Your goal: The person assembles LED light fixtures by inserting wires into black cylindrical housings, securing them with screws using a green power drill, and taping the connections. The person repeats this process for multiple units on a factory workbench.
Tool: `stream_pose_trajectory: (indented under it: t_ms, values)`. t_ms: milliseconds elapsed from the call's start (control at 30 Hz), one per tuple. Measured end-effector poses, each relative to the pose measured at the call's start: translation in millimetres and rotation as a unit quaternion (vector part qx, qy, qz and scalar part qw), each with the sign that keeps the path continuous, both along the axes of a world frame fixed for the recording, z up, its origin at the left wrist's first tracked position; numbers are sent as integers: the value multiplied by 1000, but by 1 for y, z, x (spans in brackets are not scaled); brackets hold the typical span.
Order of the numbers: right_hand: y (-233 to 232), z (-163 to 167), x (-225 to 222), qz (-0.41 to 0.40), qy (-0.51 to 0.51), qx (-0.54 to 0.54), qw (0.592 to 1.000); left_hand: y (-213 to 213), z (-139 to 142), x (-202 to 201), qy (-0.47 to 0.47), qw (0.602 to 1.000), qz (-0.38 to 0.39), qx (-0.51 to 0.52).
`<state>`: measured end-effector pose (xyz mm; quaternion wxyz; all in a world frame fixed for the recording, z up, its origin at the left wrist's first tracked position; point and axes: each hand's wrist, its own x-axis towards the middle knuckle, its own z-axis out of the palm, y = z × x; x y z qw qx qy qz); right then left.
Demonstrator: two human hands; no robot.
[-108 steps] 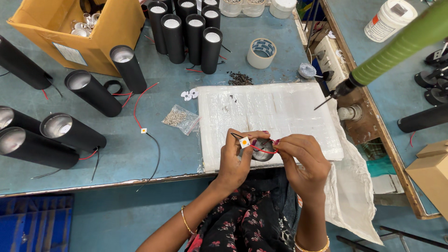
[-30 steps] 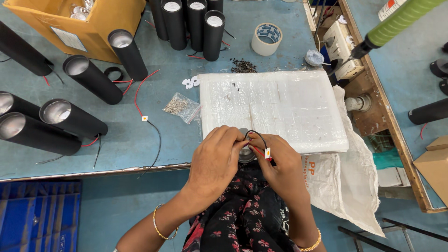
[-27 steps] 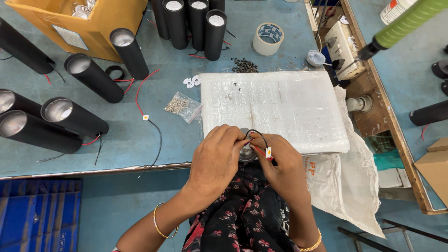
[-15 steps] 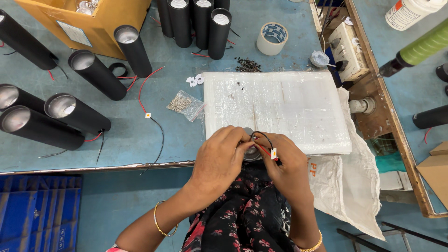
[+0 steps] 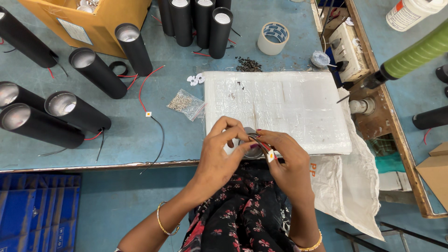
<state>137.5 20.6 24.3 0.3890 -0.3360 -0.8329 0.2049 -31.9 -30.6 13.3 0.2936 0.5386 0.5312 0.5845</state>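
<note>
Over white foam pad (image 5: 289, 107) | left hand (image 5: 224, 154), right hand (image 5: 287, 161) together gripping round, seemingly metal fitting (image 5: 252, 150)

Tubes (image 5: 88, 72) lie left on the table (image 5: 140, 135), a pad (image 5: 280, 107) right, tape roll (image 5: 273, 38) behind it, perhaps screws bagged (image 5: 185, 103) between.

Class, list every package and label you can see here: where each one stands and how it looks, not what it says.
Yellow cardboard box, top left, with a pale rectangular label.
Small clear plastic bag of tiny metal parts, left of the white pad.
White plastic bottle, top right, with a white and red label.
White woven sack, hanging off the table edge, right.
</note>
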Motion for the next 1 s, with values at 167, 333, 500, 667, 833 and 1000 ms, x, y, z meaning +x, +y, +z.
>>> stream_pose_trajectory:
  t_ms: [167, 333, 500, 667, 833, 1000]
  values:
    - [0, -1, 0, 6, 11, -11, 1000, 6, -16, 1, -35, 999, 22, 5]
    - [0, -1, 2, 6, 8, -4, 1000, -1, -20, 2, -40, 999, 23, 15]
    - [-1, -1, 1, 11, 8, -6, 1000, -12, -9, 0, -12, 1000, 16, -10]
    - [-1, -1, -1, 9, 14, -8, 1000, -27, 9, -6, 23, 994, -13, -105]
    - [-1, -1, -1, 15, 13, -13, 1000, -29, 18, -7, 108, 990, 18, -90]
    - [0, -2, 1, 11, 16, -15, 1000, -27, 15, -5, 109, 991, 26, -69]
